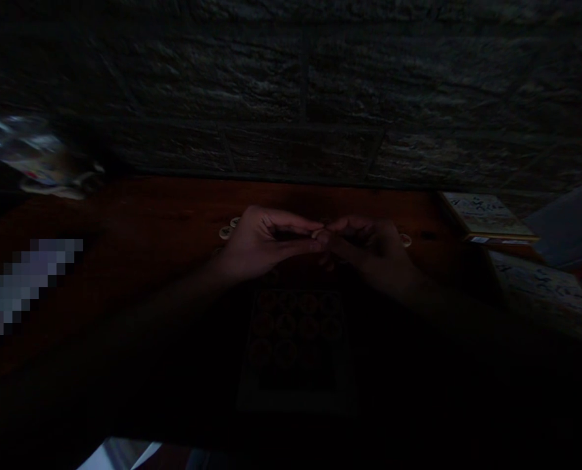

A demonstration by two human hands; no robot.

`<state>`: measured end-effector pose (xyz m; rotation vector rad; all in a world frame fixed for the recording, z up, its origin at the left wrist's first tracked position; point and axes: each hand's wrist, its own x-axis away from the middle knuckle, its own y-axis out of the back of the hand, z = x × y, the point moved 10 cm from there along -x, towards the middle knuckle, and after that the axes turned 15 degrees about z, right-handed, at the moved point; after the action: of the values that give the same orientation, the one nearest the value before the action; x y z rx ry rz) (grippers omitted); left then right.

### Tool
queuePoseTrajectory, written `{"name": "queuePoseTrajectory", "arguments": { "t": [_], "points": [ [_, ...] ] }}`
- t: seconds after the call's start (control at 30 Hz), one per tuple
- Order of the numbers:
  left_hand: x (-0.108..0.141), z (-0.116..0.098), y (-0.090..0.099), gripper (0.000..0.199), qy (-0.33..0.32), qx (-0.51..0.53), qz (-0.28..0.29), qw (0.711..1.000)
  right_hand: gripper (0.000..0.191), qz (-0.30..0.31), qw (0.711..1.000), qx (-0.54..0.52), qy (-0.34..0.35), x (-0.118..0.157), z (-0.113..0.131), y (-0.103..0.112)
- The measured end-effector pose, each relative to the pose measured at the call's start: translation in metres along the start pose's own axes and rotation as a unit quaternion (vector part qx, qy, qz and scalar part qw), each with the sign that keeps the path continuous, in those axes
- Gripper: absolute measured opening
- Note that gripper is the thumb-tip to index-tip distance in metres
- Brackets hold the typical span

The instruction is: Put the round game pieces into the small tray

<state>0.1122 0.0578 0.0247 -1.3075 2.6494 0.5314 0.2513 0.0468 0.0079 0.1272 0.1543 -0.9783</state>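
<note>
The light is very dim. My left hand (258,245) pinches a small pale Chinese chess piece (317,233) between thumb and fingers. My right hand (376,251) meets it there, its fingertips closed together on the same piece. Below both hands lies an open box (295,399) with round chess pieces (285,325) in rows, some marked red; its near part looks dark. Beside my left hand, partly behind it, lie a few loose pieces (225,232) with dark characters. Another piece (405,240), with a red mark, rests just right of my right hand.
Two flat printed boxes, a far one (489,217) and a near one (548,287), lie at the right. A clear plastic container (38,156) stands at the far left. The reddish wooden table (144,215) ends at a stone-block wall (281,85). A blurred-out patch lies left.
</note>
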Motion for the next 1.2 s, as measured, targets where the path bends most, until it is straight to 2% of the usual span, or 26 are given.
{"name": "queuePoseTrajectory", "arguments": {
  "t": [0.27, 0.4, 0.63, 0.8, 0.97, 1.2],
  "points": [
    [0.003, -0.004, 0.006, 0.022, 0.005, -0.026, -0.036, 0.999, 0.031, 0.017, 1.0, -0.001, 0.0, 0.001, 0.0, -0.005],
    [0.006, -0.007, 0.005, 0.021, -0.005, -0.036, -0.05, 0.998, 0.03, 0.0, 1.0, 0.003, 0.015, 0.002, 0.002, -0.003],
    [0.006, -0.008, -0.005, 0.022, 0.014, -0.045, -0.018, 0.999, 0.04, -0.038, 0.999, 0.035, -0.013, 0.005, -0.004, 0.007],
    [0.006, -0.013, -0.011, 0.016, 0.013, -0.059, 0.01, 0.998, 0.043, -0.039, 0.998, 0.044, -0.011, 0.005, -0.003, 0.008],
    [0.006, -0.009, -0.011, 0.023, -0.007, -0.016, -0.005, 1.0, 0.043, -0.033, 0.999, 0.03, -0.004, 0.004, 0.0, 0.005],
    [0.004, -0.005, -0.005, 0.025, 0.004, 0.001, -0.03, 1.0, 0.039, -0.014, 1.0, 0.018, -0.019, 0.003, 0.002, 0.002]
  ]
}}
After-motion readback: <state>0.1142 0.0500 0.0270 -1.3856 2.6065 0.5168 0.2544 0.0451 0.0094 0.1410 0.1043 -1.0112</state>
